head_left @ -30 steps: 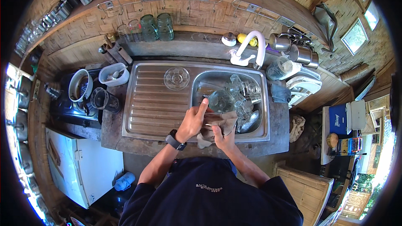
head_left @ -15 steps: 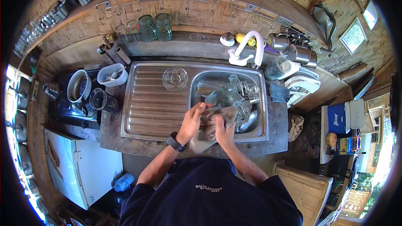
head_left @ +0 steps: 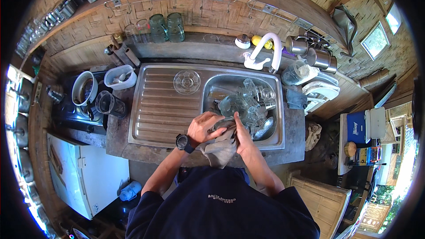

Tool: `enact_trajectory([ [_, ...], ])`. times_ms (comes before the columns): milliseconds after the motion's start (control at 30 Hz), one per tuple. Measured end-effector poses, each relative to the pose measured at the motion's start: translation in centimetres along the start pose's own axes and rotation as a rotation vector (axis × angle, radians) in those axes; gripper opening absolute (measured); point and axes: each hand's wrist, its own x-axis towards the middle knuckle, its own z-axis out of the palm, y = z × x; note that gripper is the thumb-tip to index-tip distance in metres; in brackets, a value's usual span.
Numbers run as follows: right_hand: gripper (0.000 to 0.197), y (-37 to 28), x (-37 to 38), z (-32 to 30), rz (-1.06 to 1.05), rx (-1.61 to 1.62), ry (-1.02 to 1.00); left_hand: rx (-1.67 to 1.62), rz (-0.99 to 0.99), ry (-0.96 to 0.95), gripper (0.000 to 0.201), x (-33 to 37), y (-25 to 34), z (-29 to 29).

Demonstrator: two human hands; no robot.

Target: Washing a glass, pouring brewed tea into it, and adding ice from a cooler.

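Observation:
Over the front edge of the steel sink [head_left: 207, 106], both my hands are at a grey-brown cloth [head_left: 220, 151]. My left hand [head_left: 203, 128] curls over the cloth's upper part from the left, with a dark watch on its wrist. On the other side my right hand [head_left: 242, 136] grips it, thumb pointing up. Something glassy may be in the cloth between my hands, but my fingers hide it. Just beyond, clear glasses [head_left: 252, 106] lie piled in the basin, with a shiny metal dish [head_left: 264, 128] on its right. A patterned glass dish [head_left: 187, 82] rests on the ribbed drainboard [head_left: 161, 115].
A pale curved tap [head_left: 265, 46] rises behind the basin. Green glass mugs [head_left: 175, 27] stand on the back ledge. To the left are a white tub [head_left: 120, 79] with spoons, a dark clear container [head_left: 110, 105] and a pot [head_left: 84, 89] on the stove. A grey rag [head_left: 295, 99] lies right.
The cloth now hangs lower, toward my body. My left hand has turned and moved slightly left and down, its fingers bending over the cloth; my right hand has shifted slightly right.

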Motion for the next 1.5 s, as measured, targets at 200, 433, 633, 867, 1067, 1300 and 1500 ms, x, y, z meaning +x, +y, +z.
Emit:
enact_trajectory([
  [200, 0.052, 2.3, -1.5, -1.3, -0.509, 0.273, 0.228, -0.845, -0.517, 0.375, 0.054, -0.1, 0.0, 0.4],
  [433, 0.020, 2.0, -2.5, 2.0, -1.455, -1.142, 0.161, -0.943, -0.581, 0.364, 0.060, 0.2, 3.5, 1.2],
  [633, 0.033, 0.5, -1.4, 2.2, -0.989, -0.788, 0.050, -0.328, -0.421, 0.309, 0.073, 0.0, 5.6, 0.1],
  [867, 0.033, 2.3, -3.9, 3.4, -1.398, -0.779, 0.132, -0.461, -0.354, 0.422, 0.057, 0.6, 5.5, 0.1],
  [1067, 0.046, 2.4, -0.5, -0.5, -1.245, -1.065, -0.015, -0.272, -0.265, 0.348, 0.053, 1.4, 6.2, -0.7],
  [1300, 0.050, -0.5, 0.9, -3.1, -0.933, -1.181, -0.389, -0.240, 0.117, 0.117, 0.053, 2.1, 5.6, -2.3],
  [1500, 0.021, 0.0, -5.1, 1.5, -1.245, -0.776, 0.334, -0.011, -0.132, 0.121, 0.051, 1.6, 4.5, -3.6],
])
